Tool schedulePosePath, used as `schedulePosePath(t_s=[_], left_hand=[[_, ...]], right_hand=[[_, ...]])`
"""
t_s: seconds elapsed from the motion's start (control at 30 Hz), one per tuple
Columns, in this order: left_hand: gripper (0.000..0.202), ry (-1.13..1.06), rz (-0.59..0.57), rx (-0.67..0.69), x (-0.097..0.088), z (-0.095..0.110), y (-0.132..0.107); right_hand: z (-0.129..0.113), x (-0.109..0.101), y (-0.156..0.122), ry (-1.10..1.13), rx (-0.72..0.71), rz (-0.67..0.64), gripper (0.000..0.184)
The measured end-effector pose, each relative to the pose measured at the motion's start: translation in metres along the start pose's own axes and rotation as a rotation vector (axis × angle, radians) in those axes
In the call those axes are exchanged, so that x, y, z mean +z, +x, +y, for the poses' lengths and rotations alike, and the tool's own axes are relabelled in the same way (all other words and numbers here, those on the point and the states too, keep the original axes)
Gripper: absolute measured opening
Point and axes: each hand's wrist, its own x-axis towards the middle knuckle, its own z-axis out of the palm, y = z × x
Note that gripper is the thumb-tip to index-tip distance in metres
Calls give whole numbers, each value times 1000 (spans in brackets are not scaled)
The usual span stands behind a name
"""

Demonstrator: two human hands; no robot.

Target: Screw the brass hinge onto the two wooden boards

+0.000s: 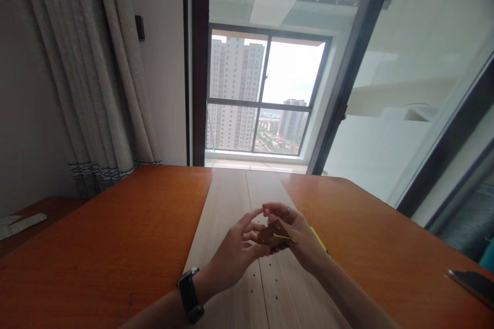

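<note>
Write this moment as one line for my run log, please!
left hand: open, beside brass hinge | right hand: gripping hinge | below: pale drilled board | nearby: yellow strip

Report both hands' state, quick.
Left hand: curled against the piece, cannot tell if gripping.
Right hand: closed, holding a flat brass-coloured metal piece.

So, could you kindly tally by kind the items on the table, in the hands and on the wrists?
Brass hinge: 1
Yellow strip: 1
Smartphone: 1
Black-strapped wristwatch: 1
Total: 4
</note>
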Motion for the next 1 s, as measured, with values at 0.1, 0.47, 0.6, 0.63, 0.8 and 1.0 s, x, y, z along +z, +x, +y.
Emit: schedulePosePath(t_s=[0.1,0.47,0.6,0.63,0.8,1.0], left_hand=[[47,210,122,96,-4,3,1],[56,547,357,404,-24,15,-1],[49,580,356,417,-26,17,0],[47,585,354,407,-26,18,1],[32,476,292,197,-28,17,8],[36,79,26,-19,-28,12,12]], right_hand=[[-5,3,-1,-100,13,-19,30],[-7,1,2,-339,-74,-69,26],[-6,4,-1,-394,-123,-72,27],[-6,4,-2,-405,-136,-58,25],[-6,3,-3,-460,-209,12,16],[-8,6,-7,-532,-325,42,12]])
